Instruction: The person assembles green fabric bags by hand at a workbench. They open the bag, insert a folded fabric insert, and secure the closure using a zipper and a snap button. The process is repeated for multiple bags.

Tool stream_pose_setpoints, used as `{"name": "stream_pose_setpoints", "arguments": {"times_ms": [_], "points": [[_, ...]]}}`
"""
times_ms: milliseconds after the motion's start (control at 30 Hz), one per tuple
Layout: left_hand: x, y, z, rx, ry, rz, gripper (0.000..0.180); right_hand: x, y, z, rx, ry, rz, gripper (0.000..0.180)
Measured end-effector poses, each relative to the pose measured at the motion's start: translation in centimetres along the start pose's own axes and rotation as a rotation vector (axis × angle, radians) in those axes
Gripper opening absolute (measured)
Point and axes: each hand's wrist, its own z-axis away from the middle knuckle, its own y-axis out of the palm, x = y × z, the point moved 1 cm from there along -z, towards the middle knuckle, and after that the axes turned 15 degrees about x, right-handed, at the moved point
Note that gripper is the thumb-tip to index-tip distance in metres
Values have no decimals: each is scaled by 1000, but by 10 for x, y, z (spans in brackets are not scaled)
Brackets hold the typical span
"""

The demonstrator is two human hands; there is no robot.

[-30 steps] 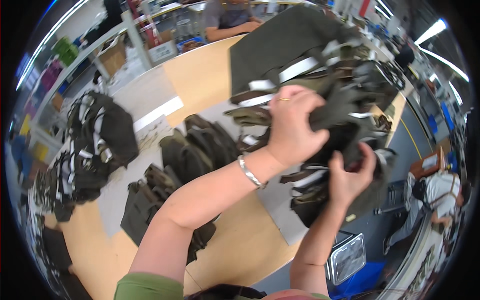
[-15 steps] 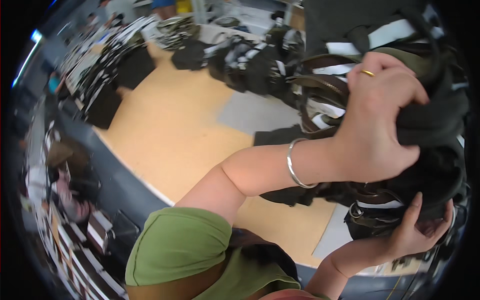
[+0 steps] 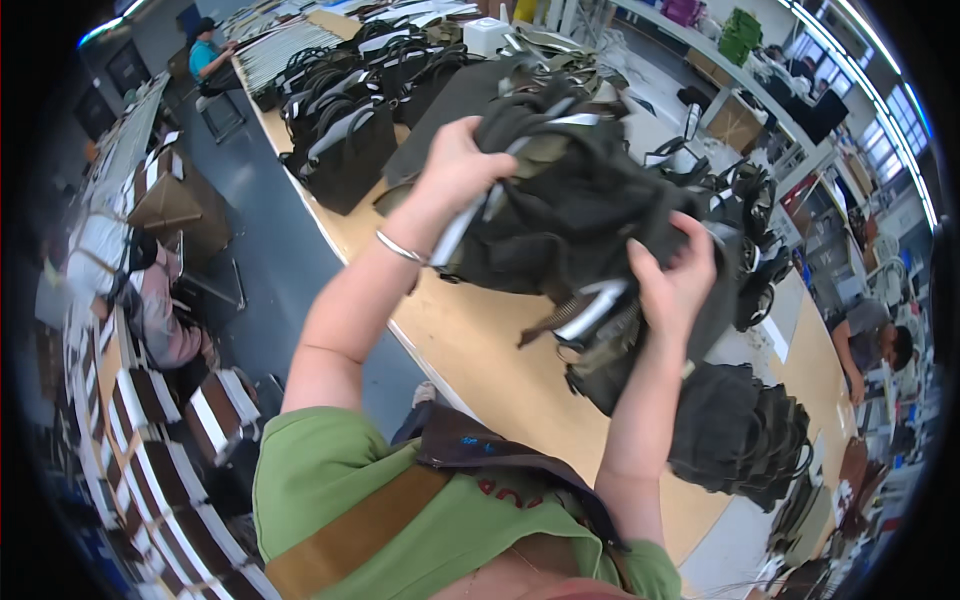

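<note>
A bundle of dark fabric bags (image 3: 560, 225) with straps, a zipper end and white strips is held up between my hands over the table. My left hand (image 3: 465, 165) is closed around its left side, thumb on top near the straps. On the bundle's right side, my right hand (image 3: 675, 275) grips the dark fabric between thumb and fingers; the fingertips are partly hidden. Rows of similar dark bags (image 3: 340, 150) stand on the table to the far left. A stack of dark folded pieces (image 3: 740, 430) lies to the right of my right forearm.
The light wooden table (image 3: 470, 345) runs diagonally beneath the bundle. More strapped bags (image 3: 760, 240) lie at the right. A white box (image 3: 487, 36) stands at the back. Brown cartons (image 3: 180, 205) and striped pieces (image 3: 165, 490) are at the left. Other people sit or bend at both sides.
My view has swung, and both hands now appear nearer the middle. The dark bag bundle is now raised between them; my right hand, earlier low at the right, grips its side.
</note>
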Motion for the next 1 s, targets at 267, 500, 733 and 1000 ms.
{"name": "stream_pose_setpoints", "arguments": {"times_ms": [267,500,733,1000], "points": [[147,-179,5,156,-586,-1055,81,-177,192,-31,196,444,-115,43],[132,-103,94,272,122,-899,52,-136,154,8,71,498,-485,32],[124,41,106,472,185,-389,35,-84,94,71,85,496,-491,32],[132,-12,102,189,-211,359,18,-54,-29,185,-329,430,-479,31]]}}
